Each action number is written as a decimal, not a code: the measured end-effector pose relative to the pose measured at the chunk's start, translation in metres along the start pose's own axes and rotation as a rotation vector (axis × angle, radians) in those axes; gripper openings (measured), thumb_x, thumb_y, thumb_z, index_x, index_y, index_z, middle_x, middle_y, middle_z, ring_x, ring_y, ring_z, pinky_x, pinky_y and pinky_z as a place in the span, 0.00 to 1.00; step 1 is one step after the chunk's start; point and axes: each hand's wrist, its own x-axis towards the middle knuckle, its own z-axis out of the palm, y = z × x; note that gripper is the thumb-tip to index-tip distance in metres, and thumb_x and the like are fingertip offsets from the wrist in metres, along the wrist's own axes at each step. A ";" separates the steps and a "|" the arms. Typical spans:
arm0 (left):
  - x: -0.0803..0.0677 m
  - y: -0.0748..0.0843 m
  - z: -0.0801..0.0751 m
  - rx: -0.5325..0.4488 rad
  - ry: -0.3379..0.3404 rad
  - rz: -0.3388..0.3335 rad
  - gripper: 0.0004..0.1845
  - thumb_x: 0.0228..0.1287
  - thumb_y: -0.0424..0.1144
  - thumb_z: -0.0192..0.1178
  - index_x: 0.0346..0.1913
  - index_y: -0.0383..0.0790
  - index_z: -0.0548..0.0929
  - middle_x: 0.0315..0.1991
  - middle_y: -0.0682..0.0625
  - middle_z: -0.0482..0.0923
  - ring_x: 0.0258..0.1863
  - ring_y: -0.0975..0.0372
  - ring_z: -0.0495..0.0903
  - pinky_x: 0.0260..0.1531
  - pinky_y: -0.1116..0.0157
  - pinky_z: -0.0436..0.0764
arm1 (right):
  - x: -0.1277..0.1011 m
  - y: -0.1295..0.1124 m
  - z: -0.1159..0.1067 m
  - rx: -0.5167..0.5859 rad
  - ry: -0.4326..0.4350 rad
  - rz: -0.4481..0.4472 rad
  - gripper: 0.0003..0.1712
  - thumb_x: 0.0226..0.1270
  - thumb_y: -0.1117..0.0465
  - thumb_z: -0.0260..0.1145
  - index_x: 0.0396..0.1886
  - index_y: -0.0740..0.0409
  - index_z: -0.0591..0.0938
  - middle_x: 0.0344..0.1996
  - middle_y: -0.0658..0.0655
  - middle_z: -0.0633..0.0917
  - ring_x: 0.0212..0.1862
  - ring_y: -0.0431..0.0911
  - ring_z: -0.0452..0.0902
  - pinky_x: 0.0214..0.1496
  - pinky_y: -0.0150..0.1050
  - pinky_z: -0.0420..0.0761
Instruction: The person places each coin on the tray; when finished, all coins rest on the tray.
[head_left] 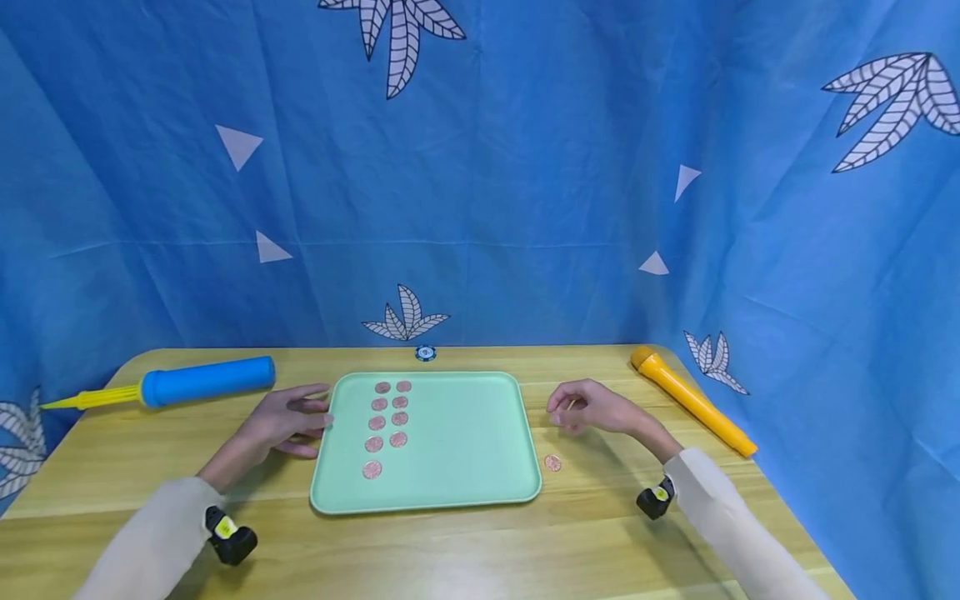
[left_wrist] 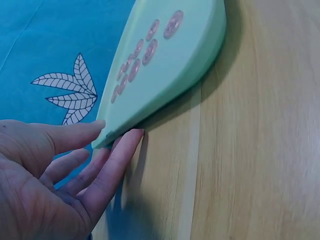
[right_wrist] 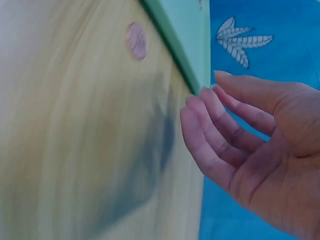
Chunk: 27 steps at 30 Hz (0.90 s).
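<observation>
My left hand (head_left: 281,422) is at the left edge of the light green tray (head_left: 465,450). Its thumb lies over the rim and the other fingers stand against the outer side, holding the edge. Several copper-coloured coins (head_left: 373,443) lie flat on the tray's left half in two columns, the left column reaching further towards me. Just off the tray's right edge, one more copper coin (head_left: 552,462) rests on the table. My right hand (head_left: 592,407) hovers above the table beyond that coin, fingers loosely bent and nothing between them, as the right wrist view shows.
A blue and yellow hand pump (head_left: 206,382) lies at the back left of the wooden table (head_left: 465,558). Along the right edge is an orange toy microphone (head_left: 693,400). A small blue and white chip (head_left: 425,352) sits behind the tray, before a blue patterned curtain (head_left: 480,183).
</observation>
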 end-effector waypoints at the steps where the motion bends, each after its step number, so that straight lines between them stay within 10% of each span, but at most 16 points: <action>1: -0.001 0.001 0.000 0.003 -0.001 0.000 0.41 0.71 0.32 0.66 0.81 0.32 0.59 0.71 0.26 0.68 0.41 0.57 0.88 0.34 0.55 0.93 | -0.002 0.003 -0.001 0.007 -0.010 0.003 0.12 0.74 0.70 0.64 0.51 0.77 0.79 0.41 0.72 0.84 0.37 0.55 0.83 0.40 0.45 0.91; 9: -0.005 0.003 0.000 0.016 -0.009 0.009 0.44 0.66 0.28 0.67 0.82 0.33 0.59 0.74 0.27 0.65 0.48 0.53 0.88 0.34 0.54 0.93 | -0.010 0.025 0.004 0.041 -0.102 -0.046 0.20 0.69 0.71 0.71 0.58 0.75 0.80 0.48 0.72 0.84 0.45 0.47 0.81 0.48 0.29 0.84; 17: -0.005 0.002 0.000 0.032 -0.021 0.009 0.42 0.67 0.28 0.66 0.81 0.33 0.59 0.74 0.27 0.64 0.45 0.55 0.88 0.34 0.55 0.93 | -0.016 0.022 0.022 -0.085 -0.126 -0.004 0.23 0.68 0.57 0.76 0.60 0.55 0.83 0.50 0.57 0.79 0.50 0.51 0.69 0.52 0.40 0.72; 27: -0.005 0.003 0.004 0.056 -0.030 0.009 0.41 0.68 0.28 0.65 0.81 0.33 0.60 0.74 0.27 0.64 0.46 0.55 0.88 0.33 0.56 0.92 | -0.015 0.030 0.031 -0.171 -0.071 -0.211 0.08 0.71 0.64 0.71 0.46 0.58 0.83 0.38 0.61 0.78 0.41 0.50 0.72 0.42 0.36 0.75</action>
